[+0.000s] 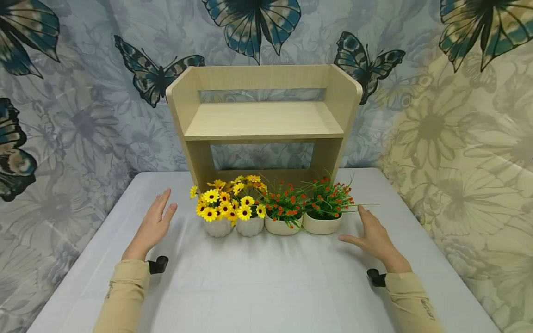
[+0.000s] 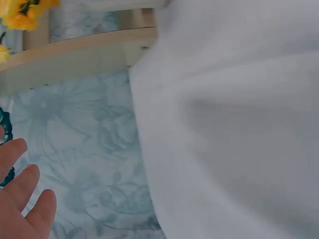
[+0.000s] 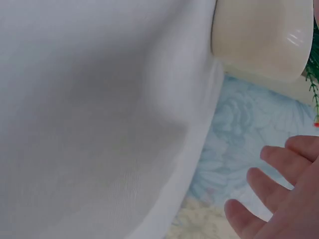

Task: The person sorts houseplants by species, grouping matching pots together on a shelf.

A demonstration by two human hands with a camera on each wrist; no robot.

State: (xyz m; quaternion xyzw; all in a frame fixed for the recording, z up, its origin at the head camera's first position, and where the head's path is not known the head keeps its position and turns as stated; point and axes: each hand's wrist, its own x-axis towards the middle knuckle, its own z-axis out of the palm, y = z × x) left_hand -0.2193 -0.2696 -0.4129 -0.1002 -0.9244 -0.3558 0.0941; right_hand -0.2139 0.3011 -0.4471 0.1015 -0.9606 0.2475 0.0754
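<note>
Two grey pots with yellow artificial flowers [image 1: 225, 203] stand side by side in the head view. To their right are two cream pots [image 1: 322, 225] of green grass with small red flowers [image 1: 287, 203]. My left hand [image 1: 153, 226] is held left of the row, fingers extended, touching nothing. On the other side, my right hand [image 1: 374, 238] hovers beside the rightmost cream pot with thumb and fingers spread and nothing in it. The right wrist view shows that cream pot [image 3: 261, 37] above the fingers [image 3: 269, 189]. Only some left fingers [image 2: 25, 186] show in the left wrist view.
Behind the pots stands a two-tier light wood shelf [image 1: 264, 120]. A white cloth covers the table [image 1: 266, 282]. The wall behind carries butterfly and flower patterned fabric [image 1: 83, 125].
</note>
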